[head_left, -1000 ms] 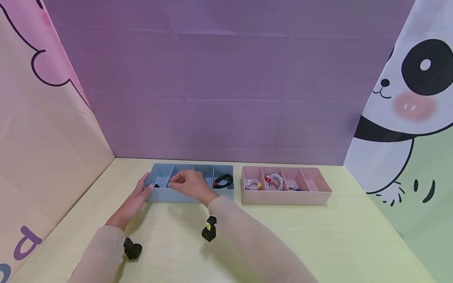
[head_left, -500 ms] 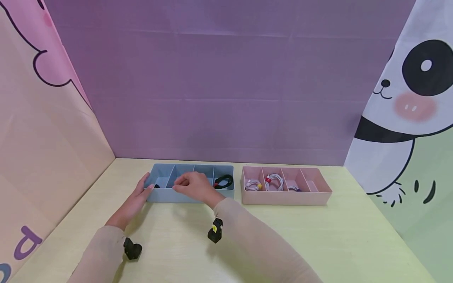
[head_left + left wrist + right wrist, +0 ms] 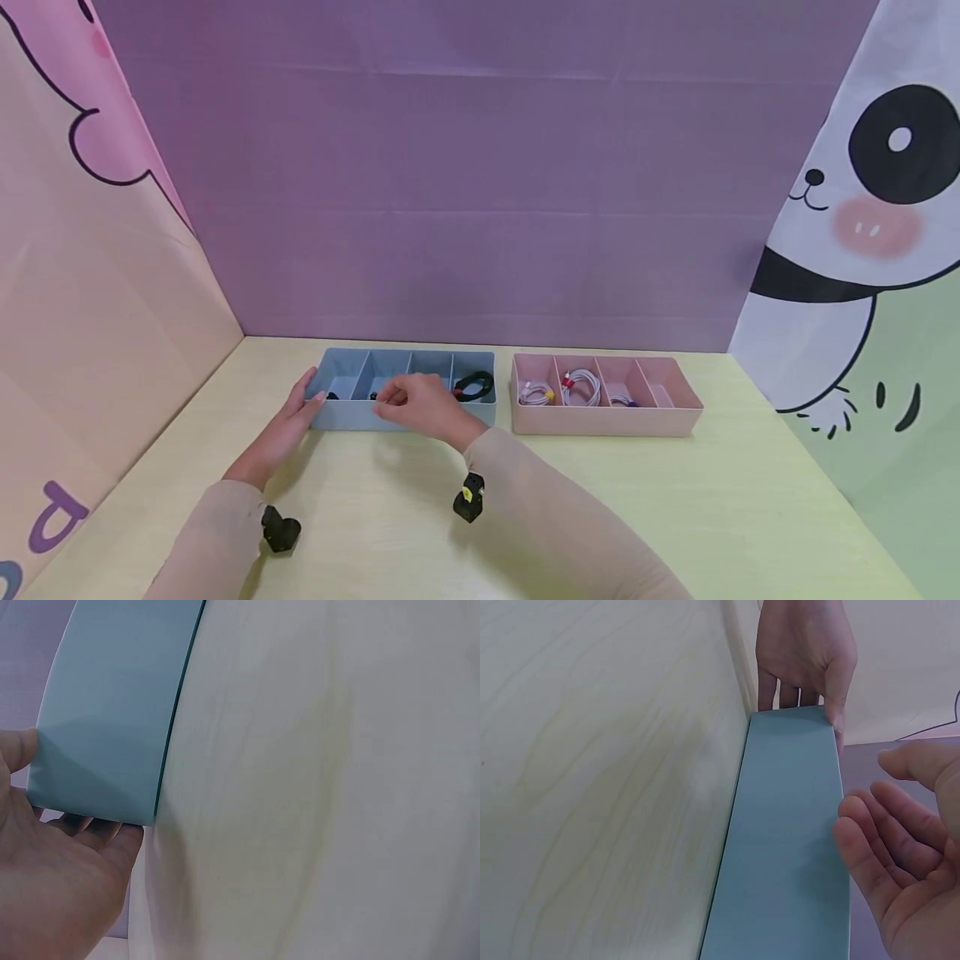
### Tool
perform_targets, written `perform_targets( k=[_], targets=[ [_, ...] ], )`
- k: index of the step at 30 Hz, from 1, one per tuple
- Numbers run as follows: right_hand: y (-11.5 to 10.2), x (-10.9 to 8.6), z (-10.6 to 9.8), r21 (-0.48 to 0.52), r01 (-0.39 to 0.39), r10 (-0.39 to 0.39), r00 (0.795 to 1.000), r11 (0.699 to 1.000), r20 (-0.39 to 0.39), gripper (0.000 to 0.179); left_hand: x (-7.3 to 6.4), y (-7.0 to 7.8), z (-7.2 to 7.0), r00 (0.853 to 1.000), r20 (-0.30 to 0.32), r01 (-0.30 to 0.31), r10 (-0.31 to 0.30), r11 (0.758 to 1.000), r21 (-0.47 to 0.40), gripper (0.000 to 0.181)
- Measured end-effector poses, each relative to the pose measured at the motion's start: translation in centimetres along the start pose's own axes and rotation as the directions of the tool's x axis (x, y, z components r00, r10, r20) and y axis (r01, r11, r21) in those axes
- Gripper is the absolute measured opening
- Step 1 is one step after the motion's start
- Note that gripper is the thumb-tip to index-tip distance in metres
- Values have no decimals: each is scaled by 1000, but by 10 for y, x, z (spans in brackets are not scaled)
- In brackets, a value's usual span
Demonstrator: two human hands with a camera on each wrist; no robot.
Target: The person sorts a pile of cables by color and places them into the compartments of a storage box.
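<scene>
A blue divided storage box (image 3: 348, 415) stands toward the back of the table. My left hand (image 3: 287, 421) holds its left end; in the left wrist view the thumb is at the rim and the fingers (image 3: 101, 831) lie against the end wall. My right hand (image 3: 426, 408) is over the front edge near the middle compartments, with fingers loosely bent. Nothing shows between thumb and fingers in the right wrist view. A coiled black cable (image 3: 474, 386) lies in the rightmost compartment. Small black bits show in the two left compartments; the third is partly hidden behind my right hand.
A pink divided box (image 3: 607, 421) stands just right of the blue one. It holds a white cable with a yellow tie (image 3: 536, 392), one with a red tie (image 3: 582, 387), and another low in the third compartment. A purple backdrop (image 3: 480, 183) rises behind the table.
My right hand has shifted slightly right along the blue box, uncovering more of its second compartment and a small black thing there. My left hand stays on the box's end.
</scene>
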State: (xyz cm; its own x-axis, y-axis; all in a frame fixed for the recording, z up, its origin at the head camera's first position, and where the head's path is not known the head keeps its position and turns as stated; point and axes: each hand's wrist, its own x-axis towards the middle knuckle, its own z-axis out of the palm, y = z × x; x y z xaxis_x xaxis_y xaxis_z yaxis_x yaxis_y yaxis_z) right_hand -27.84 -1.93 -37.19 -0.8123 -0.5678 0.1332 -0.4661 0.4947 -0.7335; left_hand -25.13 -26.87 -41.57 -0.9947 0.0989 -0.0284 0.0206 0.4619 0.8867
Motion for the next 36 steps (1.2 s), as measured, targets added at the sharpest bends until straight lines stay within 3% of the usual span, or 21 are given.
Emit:
perform_targets(
  k=[13,36],
  targets=[
    [16,-9,-8,-43,39,-39,999,998,1,20,0,0,0,1000,-1,-7,7,1000,-1,77],
    [40,-43,-31,-35,31,-30,999,999,13,17,0,1,0,1000,11,10,-10,1000,13,74]
  ],
)
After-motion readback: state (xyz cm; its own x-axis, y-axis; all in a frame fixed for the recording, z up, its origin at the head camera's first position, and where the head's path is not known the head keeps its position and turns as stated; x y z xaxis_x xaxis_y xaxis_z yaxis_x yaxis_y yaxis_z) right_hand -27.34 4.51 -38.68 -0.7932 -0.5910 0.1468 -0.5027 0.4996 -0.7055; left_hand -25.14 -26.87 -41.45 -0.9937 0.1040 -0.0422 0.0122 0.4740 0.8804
